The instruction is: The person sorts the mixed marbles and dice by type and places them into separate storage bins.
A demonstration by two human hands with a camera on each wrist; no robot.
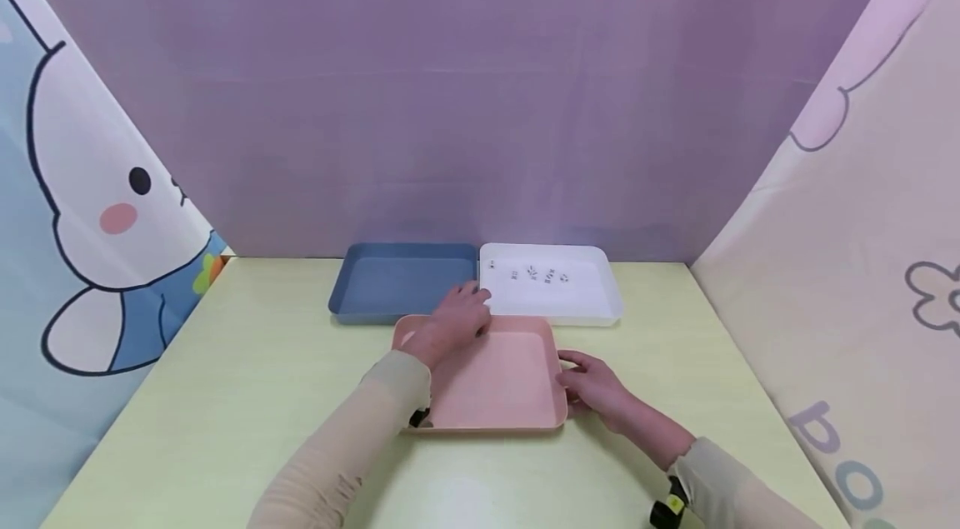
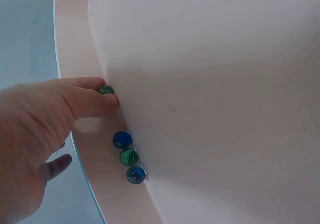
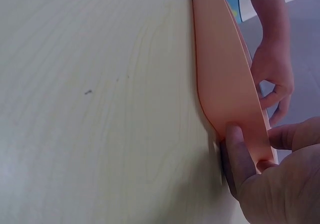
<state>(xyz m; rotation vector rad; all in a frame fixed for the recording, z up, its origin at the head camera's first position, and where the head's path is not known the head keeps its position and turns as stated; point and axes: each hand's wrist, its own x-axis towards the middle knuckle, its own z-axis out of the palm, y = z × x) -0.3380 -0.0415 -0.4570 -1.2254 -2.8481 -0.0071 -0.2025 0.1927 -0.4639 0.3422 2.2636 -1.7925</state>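
At the far wall of the pink tray, my left hand reaches in over the rim. Its thumb and a finger pinch a green glass marble against the inner wall, as the left wrist view shows. A blue marble, a second green marble and another blue marble lie in a row beside that hand along the same wall. My right hand grips the tray's right side, fingers on the outer wall and thumb at the rim.
Behind the pink tray stand a blue tray on the left and a white tray on the right, side by side. Small dark marks show on the white tray's floor. A purple backdrop rises behind the table.
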